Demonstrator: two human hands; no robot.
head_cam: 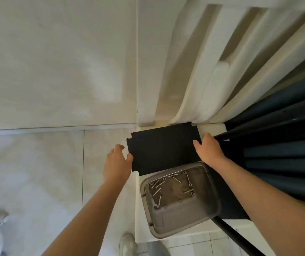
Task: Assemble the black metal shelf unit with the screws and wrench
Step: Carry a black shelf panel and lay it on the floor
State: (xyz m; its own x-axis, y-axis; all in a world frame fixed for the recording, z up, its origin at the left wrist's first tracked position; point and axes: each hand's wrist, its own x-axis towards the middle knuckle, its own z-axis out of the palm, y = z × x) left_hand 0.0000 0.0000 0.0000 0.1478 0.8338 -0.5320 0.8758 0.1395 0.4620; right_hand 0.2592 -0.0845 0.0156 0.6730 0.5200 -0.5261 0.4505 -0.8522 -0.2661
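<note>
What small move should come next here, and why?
Probably carry the flat black metal shelf panel right, toward the black metal poles, to seat a notched corner against one. Both the left hand and right hand grip its edges, and the silver screws and wrench lie untouched in the grey plastic tray.

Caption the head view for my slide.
Left hand and right hand grip the black shelf panel beside a plastic tray of screws.
</note>
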